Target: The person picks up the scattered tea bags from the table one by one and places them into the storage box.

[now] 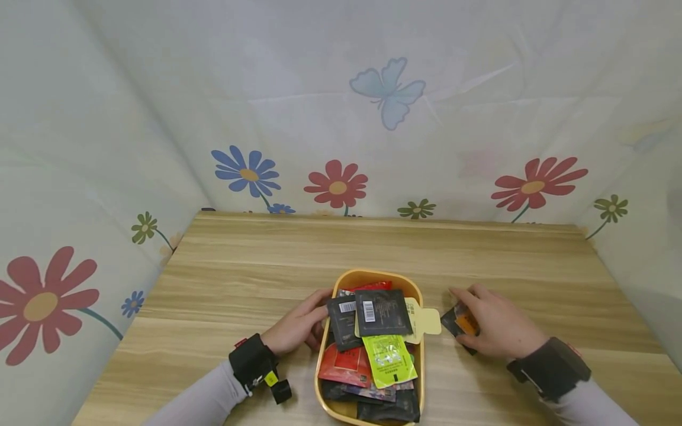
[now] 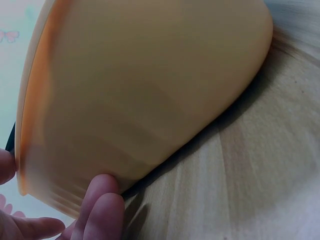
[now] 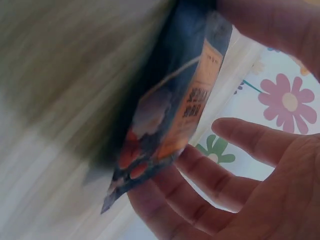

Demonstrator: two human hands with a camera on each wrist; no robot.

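Note:
A yellow-orange plastic basket (image 1: 423,378) is heaped with sachets. At its left side is my left hand (image 1: 298,325), the thumb at the rim; in the left wrist view its fingertips (image 2: 102,215) touch the outer wall low down. My right hand (image 1: 492,322), right of the basket, holds a dark sachet (image 3: 165,100) with an orange label between thumb and fingers, tilted close over the table. Two black sachets (image 1: 391,322) with white barcode labels lie on top of the heap, beside a yellow-green sachet (image 1: 391,361) and a red sachet (image 1: 343,364).
A pale yellow tabbed card (image 1: 426,321) sticks out over the basket's right rim. The wood-grain table (image 1: 256,254) reaches back to a white cloth backdrop (image 1: 298,106) printed with flowers and a butterfly. More dark packets (image 1: 391,408) lie at the basket's near end.

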